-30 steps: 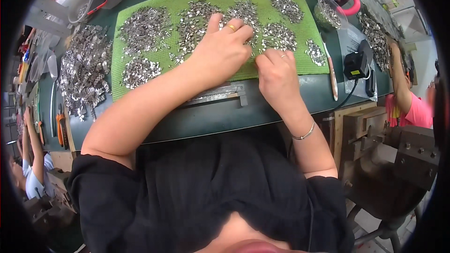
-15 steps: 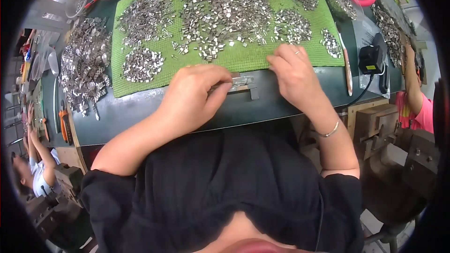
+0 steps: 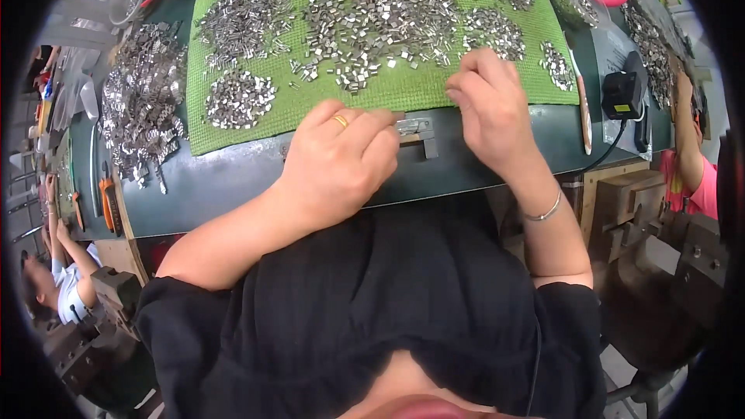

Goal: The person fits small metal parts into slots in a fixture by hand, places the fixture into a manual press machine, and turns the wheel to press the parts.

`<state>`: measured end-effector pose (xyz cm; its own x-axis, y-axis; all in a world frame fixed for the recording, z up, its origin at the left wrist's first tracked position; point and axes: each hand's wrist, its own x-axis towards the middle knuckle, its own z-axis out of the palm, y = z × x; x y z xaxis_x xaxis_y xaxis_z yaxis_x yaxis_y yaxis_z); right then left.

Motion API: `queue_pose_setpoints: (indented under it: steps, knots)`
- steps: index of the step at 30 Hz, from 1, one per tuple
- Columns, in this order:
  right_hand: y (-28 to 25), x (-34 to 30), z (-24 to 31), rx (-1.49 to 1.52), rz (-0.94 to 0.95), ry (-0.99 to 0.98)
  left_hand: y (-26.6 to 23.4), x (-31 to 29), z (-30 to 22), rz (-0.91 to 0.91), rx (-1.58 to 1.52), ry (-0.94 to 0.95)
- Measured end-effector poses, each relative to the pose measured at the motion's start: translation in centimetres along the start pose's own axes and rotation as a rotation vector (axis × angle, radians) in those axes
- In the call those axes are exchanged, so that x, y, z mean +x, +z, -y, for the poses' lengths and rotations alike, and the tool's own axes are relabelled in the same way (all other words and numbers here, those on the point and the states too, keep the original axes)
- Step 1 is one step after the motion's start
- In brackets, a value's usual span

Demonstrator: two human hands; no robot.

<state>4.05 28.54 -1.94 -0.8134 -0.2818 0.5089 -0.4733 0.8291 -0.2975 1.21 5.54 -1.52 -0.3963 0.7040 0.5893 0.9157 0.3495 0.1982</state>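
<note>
A narrow metal fixture with a stepped end lies along the table's near side, just below the green mat. My left hand, a ring on one finger, is closed over its left part with the fingers curled down. The palm and thumb hide most of what they grip. To the right, my right hand hovers by the mat's near edge, its thumb and fingertips pinched together. Anything between those tips is too small to make out. Beyond the hands, small shiny metal pieces lie in several heaps on the green mat.
At left, a heap of metal strips sits beside orange-handled pliers. A clear tub of pieces, a black power adapter with its cable and a long thin tool stand at right. Co-workers' arms show at both sides.
My left hand has turned knuckles up and closed more over the fixture, hiding its thumb. My right hand has shifted slightly, still pinched. The whole view has moved a little.
</note>
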Motion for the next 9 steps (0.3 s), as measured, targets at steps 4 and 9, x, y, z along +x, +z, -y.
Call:
queue_pose_setpoints:
  steps: [4,9]
  knots:
    - [-0.1,0.1,3.4,0.431,-0.048,0.105,-1.5,1.1,0.3,0.116,-0.066,-0.036]
    - [0.7,-0.1,4.3,0.606,0.002,0.159,-2.1,1.4,-0.1,0.314,-0.011,-0.061]
